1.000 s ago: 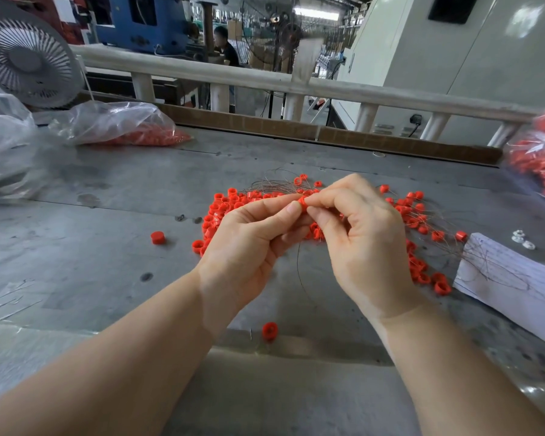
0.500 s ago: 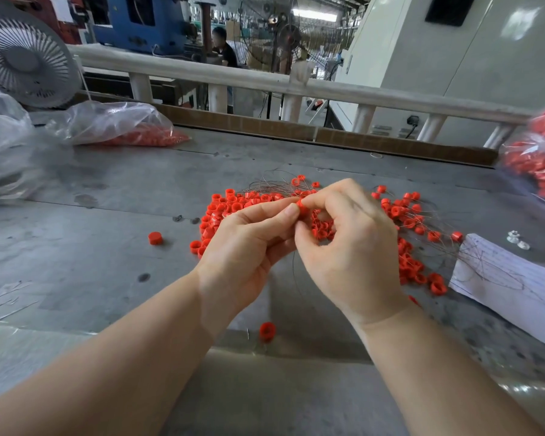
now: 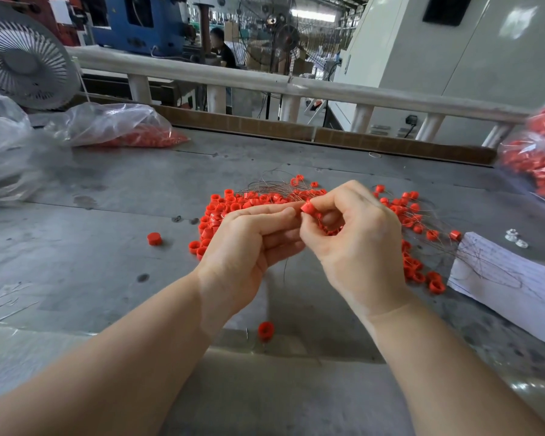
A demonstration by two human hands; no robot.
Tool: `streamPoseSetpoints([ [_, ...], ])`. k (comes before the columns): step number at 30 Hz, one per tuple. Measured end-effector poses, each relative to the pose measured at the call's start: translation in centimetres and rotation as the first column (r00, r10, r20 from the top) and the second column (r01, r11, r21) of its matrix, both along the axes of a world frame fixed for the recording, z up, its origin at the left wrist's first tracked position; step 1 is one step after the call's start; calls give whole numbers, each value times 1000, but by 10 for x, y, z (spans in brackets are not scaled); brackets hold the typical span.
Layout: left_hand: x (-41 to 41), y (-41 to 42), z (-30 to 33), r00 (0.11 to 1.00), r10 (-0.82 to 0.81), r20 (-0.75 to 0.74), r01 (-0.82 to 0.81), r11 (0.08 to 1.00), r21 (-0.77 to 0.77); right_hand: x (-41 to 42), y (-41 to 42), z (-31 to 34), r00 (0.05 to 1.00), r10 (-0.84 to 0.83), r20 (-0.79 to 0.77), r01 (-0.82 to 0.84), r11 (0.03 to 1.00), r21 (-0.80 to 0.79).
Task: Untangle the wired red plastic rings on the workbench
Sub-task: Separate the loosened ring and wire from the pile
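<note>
**Right hand lifts one ring out of the tangle**

Since half a second ago the right hand [image 3: 356,243] has opened its curl a little: the forefinger and thumb now form a loop, and a single red ring [image 3: 306,208] shows plainly at their tips, where before it was mostly hidden. Left hand's place is much the same.

Far left: a white fan [image 3: 22,56] behind crumpled clear plastic [image 3: 0,152]. Beside it, a clear bag of red parts [image 3: 123,129] lies on the grey workbench [image 3: 76,262].

One loose red ring [image 3: 153,238] sits alone, well apart from the pile. Another stray ring [image 3: 265,330] lies near the front edge, between the forearms.

Left hand [image 3: 243,250]: fingers curled, forefinger and thumb stretched toward the held ring, their tips meeting it. A thin wire [image 3: 285,272] hangs down below the hands; which hand grips it I cannot tell.

Right hand: thumb and forefinger pinch the ring, other fingers curled loosely beneath.

Behind and around both hands, the pile of wired red rings [image 3: 230,206] spreads across the bench middle, fine wires fanning out at the back and right.

Right: a sheet of white paper [image 3: 516,287] with wire ends lying over it, two small clear parts [image 3: 516,239] just beyond it, and another bag of red rings [image 3: 538,165] at the edge.
</note>
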State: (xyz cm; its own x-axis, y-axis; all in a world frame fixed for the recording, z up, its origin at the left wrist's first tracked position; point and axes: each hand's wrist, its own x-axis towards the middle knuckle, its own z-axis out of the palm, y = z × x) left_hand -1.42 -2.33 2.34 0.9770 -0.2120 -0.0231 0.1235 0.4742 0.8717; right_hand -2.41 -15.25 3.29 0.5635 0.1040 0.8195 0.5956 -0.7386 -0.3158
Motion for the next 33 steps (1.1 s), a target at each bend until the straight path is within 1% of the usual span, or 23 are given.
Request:
streamPoseSetpoints([
  [5,0,-2,0,999,31,-16,-31,999,15,1,0,0,1000,-1,3,1,999,-34],
  [11,-2,-3,0,999,35,7,-36,998,42,1,1,0,997,-25,69,31,996,-78],
  [14,-3,-2,0,999,35,15,-35,998,52,1,0,-1,997,-21,73,27,996,-91],
  [16,-4,-1,1,999,39,21,-40,998,38,1,0,-3,998,15,60,-11,998,-70],
  [20,-4,0,3,997,40,63,-41,999,12,4,-3,-5,995,92,29,-92,995,25],
  [24,-4,1,3,995,46,93,-46,999,-2,5,-3,-5,990,139,17,-140,985,103],
  [30,-4,1,1,988,35,153,-38,999,22,3,-4,-2,985,163,48,-167,982,90],
  [33,-5,1,2,986,23,162,-24,1000,1,1,-4,-1,983,180,39,-183,978,96],
])
